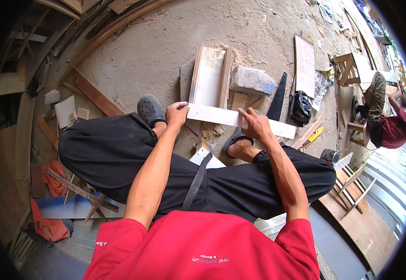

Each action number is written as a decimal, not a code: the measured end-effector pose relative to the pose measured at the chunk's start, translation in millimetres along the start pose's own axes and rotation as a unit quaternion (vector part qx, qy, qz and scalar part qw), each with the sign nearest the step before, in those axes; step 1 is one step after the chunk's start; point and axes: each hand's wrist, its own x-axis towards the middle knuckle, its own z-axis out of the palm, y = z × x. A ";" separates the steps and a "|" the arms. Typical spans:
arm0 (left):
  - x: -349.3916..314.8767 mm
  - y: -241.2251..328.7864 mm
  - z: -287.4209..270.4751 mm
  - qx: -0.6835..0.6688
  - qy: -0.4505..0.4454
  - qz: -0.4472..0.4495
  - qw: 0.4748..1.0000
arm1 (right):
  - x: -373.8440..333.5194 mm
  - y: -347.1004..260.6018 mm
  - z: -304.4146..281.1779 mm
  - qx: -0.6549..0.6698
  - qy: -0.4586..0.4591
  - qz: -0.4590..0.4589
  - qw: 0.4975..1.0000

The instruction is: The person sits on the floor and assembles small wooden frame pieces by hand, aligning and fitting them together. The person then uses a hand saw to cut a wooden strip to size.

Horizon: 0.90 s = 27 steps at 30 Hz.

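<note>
A narrow white board [214,115] lies crosswise in front of me between my feet. Its left end is pinched by my left hand [178,113], fingers closed on the edge. My right hand [256,124] grips the same board right of its middle, and the right end sticks out beyond it. The board's left part meets the near end of a wooden trough-like piece [209,77], which has a whitish flat panel between two brown side strips. Whether the two touch, I cannot tell.
Beside the trough sit a stone block [253,80] and a dark saw blade [277,97]. Further right are a long board [304,65], a black plastic bag [301,108], a yellow tool [313,138] and an open can [329,157]. Another person [395,126] works at far right.
</note>
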 end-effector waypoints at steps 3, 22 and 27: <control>0.4 -2.1 -0.8 0.009 0.005 0.000 1.000 | -0.1 -3.7 -2.7 0.002 -0.005 0.001 1.000; -3.5 -1.7 5.6 -0.042 -0.010 0.036 0.998 | -8.9 6.4 0.7 0.010 0.003 0.009 1.000; -2.1 -5.2 7.8 -0.042 -0.009 0.041 0.998 | -10.2 5.7 -1.2 0.011 -0.007 0.016 1.000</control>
